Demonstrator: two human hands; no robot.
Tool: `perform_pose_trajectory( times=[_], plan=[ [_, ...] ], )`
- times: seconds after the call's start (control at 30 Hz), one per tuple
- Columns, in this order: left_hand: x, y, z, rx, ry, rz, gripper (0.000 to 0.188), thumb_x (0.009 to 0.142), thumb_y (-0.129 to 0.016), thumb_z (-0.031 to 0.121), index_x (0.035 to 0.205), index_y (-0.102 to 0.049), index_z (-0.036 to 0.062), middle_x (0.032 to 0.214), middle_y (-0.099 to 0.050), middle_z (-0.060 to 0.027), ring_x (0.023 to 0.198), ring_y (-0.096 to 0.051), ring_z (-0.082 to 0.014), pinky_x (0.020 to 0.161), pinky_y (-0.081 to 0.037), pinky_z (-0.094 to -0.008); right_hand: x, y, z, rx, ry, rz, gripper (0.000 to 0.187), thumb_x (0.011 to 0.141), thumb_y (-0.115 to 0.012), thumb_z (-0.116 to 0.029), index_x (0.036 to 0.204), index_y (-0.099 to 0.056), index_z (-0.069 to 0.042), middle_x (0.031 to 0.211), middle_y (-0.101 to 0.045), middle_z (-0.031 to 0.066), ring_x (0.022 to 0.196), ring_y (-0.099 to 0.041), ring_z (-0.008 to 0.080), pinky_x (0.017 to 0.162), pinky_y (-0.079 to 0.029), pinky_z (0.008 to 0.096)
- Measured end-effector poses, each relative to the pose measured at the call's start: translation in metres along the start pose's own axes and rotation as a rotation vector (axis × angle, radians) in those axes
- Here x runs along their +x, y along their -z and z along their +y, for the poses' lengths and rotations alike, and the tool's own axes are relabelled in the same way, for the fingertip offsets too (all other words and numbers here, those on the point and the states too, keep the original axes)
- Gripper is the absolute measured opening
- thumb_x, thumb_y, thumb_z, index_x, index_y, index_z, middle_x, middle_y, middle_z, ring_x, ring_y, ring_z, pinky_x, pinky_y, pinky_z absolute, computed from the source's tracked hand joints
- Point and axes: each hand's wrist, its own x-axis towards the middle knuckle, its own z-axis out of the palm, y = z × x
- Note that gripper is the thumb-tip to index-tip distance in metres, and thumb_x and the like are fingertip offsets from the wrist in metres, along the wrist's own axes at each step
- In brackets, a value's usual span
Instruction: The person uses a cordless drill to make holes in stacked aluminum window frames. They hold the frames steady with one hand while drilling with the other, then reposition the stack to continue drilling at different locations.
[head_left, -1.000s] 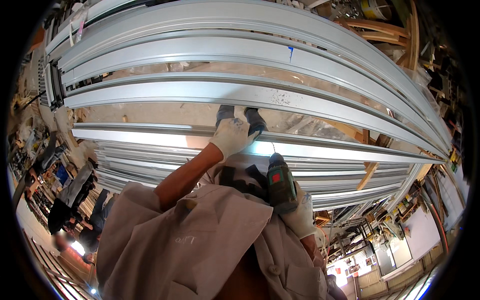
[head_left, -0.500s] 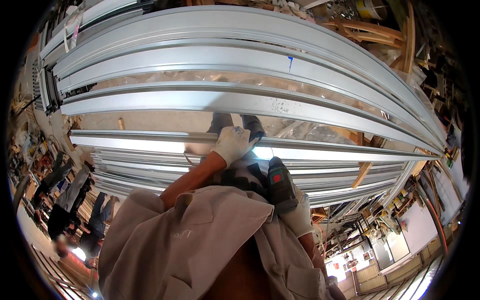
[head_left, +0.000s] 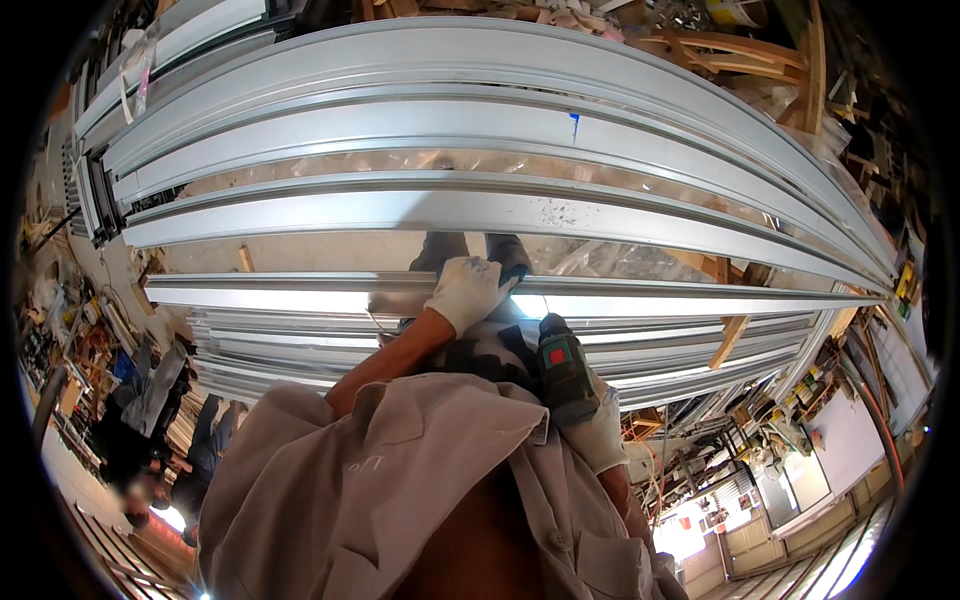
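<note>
Right hand (head_left: pixel 598 434) holding drill (head_left: pixel 566 374), left hand (head_left: pixel 466 293) at silver profile (head_left: pixel 650 302), its grip unclear

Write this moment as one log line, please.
left hand: on metal bar | right hand: holds drill, bit toward bar | bit contact: unclear | beyond: more metal bars

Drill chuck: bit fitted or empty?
Fitted. A thin bit sticks out of the chuck of the drill in the right hand, toward the metal rail. Cannot tell whether it touches.
</note>
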Motion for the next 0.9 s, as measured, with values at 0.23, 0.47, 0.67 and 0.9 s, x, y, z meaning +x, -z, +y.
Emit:
perform_pose_trajectory(
  times=[0.23,0.47,0.67,0.9],
  plan=[
    [0.000,0.001,-0.001,-0.040,0.005,-0.030,0.042,0.098,-0.049,0.043,0.088,-0.068,0.0076,0.080,-0.071,-0.0109,0.079,-0.069,-0.0275,0.073,-0.051,-0.0414,-0.002,-0.002,0.005,-0.074,-0.006,-0.033,0.028,0.080,-0.069,-0.019,0.103,-0.064,-0.003,0.082,-0.066,0.0217,0.079,-0.064,0.0429,0.066,-0.050,0.0460],
    [-0.003,-0.003,-0.003,-0.032,-0.020,0.063,0.041,0.097,-0.050,0.043,0.087,-0.069,0.0088,0.078,-0.070,-0.0100,0.076,-0.069,-0.0284,0.070,-0.050,-0.0423,0.000,0.000,0.007,-0.046,-0.011,-0.047,0.035,0.079,-0.070,-0.019,0.109,-0.063,-0.003,0.084,-0.066,0.0225,0.078,-0.064,0.0436,0.065,-0.051,0.0455],
    [0.000,0.013,0.001,-0.029,0.014,-0.099,0.043,0.098,-0.048,0.044,0.092,-0.064,0.0052,0.081,-0.070,-0.0097,0.080,-0.069,-0.0241,0.076,-0.049,-0.0379,0.003,0.005,-0.002,0.009,-0.051,-0.066,0.038,0.078,-0.071,-0.019,0.111,-0.062,-0.002,0.084,-0.067,0.0220,0.078,-0.065,0.0432,0.065,-0.051,0.0454],
    [0.002,0.009,0.000,-0.060,0.046,-0.124,0.046,0.099,-0.045,0.046,0.094,-0.064,0.0054,0.084,-0.071,-0.0094,0.084,-0.069,-0.0246,0.079,-0.048,-0.0379,0.003,0.005,-0.006,-0.010,-0.075,-0.072,0.036,0.078,-0.071,-0.018,0.109,-0.062,-0.002,0.083,-0.067,0.0219,0.078,-0.065,0.0431,0.064,-0.050,0.0454]
  ],
)
